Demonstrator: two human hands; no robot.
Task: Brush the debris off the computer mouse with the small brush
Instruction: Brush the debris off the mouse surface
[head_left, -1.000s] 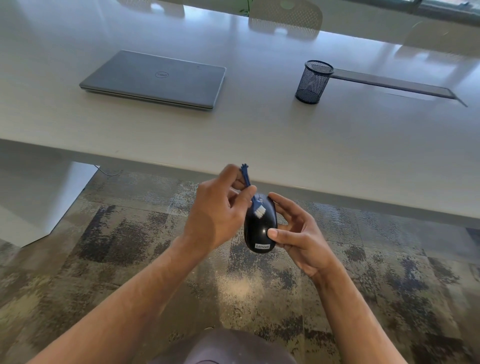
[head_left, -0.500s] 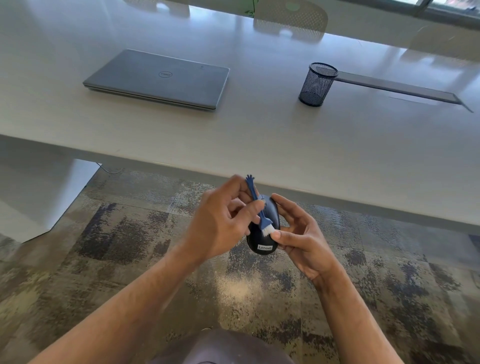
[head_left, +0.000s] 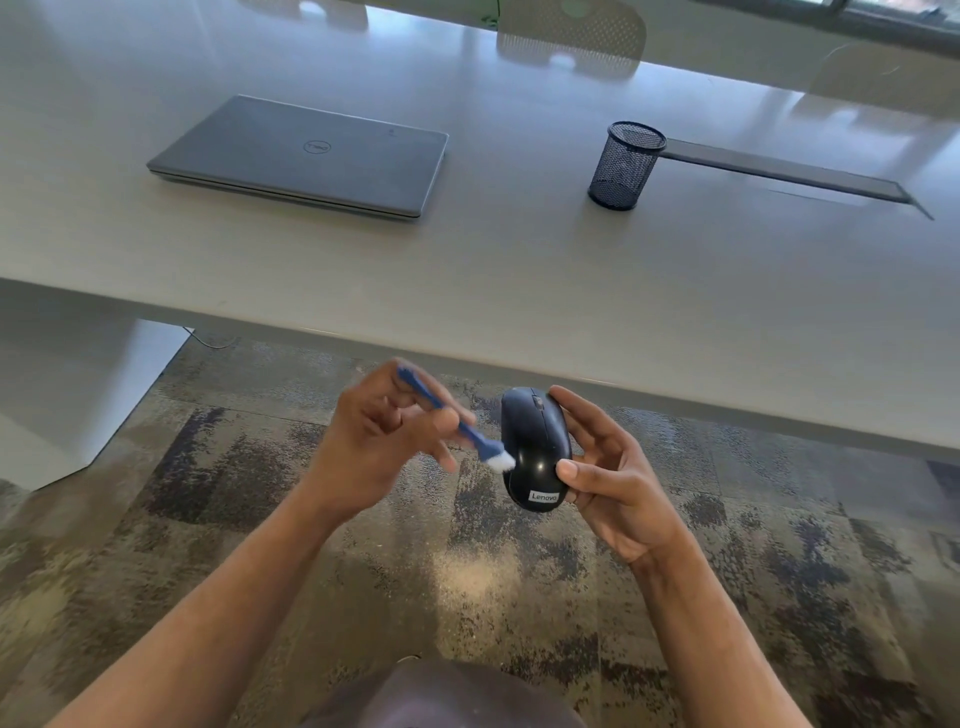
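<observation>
The right hand (head_left: 613, 478) holds the black mouse (head_left: 535, 449) in the air over the carpet (head_left: 234, 467), short of the tabletop (head_left: 519, 270), pinched only by thumb and fingertips. The left hand (head_left: 384, 436), blurred, grips the small blue brush (head_left: 457, 423) with its white bristles at the mouse's left edge. A hard stroke could likely knock the mouse out of that light pinch onto the carpet.

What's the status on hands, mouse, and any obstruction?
Left hand grips small brush, bristles at mouse's left edge. Right hand holds mouse above the carpet. Nothing in the way.
</observation>
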